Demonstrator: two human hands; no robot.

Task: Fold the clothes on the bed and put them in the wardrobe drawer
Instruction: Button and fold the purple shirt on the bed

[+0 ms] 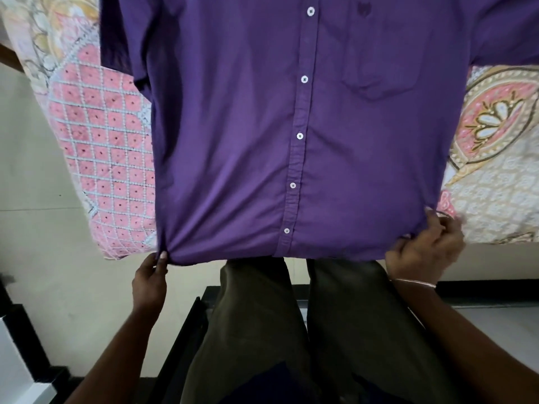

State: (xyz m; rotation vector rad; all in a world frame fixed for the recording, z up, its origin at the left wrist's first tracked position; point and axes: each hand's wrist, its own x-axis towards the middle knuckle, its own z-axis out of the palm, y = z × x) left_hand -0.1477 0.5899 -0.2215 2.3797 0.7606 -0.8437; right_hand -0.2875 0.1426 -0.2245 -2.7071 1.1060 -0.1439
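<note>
From my feed: purple button-up cotton shirt (291, 126) lies flat, front up, on the bed w/ pink-and-cream patterned quilt (108, 158). Left hand (150, 279) pinches the hem corner, right hand (424, 253) grips the other corner. Cream tile floor (38, 228) below, black skirting (490, 290) behind.

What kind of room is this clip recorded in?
Most likely a bedroom: a purple shirt lies spread over a patterned bedspread at the bed's edge, both hands holding its hem, above a tiled floor.
</note>
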